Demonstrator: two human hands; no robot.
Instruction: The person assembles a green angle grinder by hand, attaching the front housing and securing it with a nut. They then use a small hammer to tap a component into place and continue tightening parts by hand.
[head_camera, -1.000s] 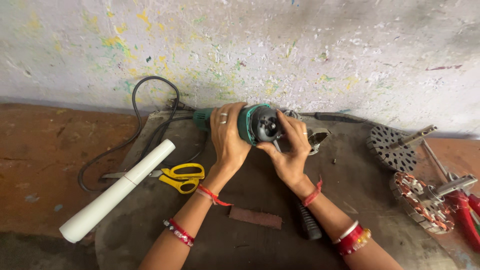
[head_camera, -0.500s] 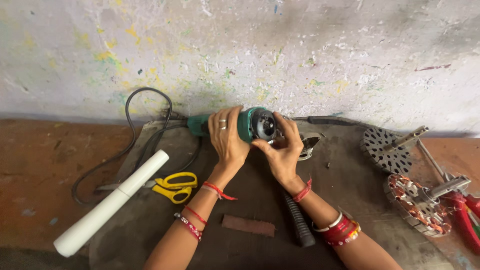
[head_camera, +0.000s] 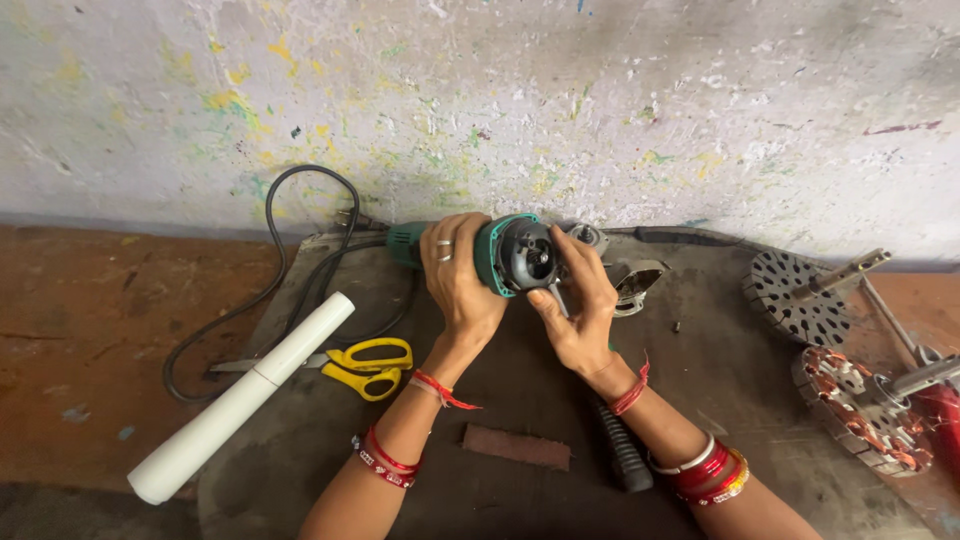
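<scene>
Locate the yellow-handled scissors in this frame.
In the head view, the yellow-handled scissors lie on the dark mat left of the left hand, beside the white plastic pipe and the black power cord.

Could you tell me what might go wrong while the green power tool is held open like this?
1. The left hand alone grips the green power tool while the right hand works at its open end, so the tool might twist or slip.
2. Its black cable loops loosely over the mat and could snag.
3. The detached metal head part lies close behind the hands and might get knocked aside.
</scene>
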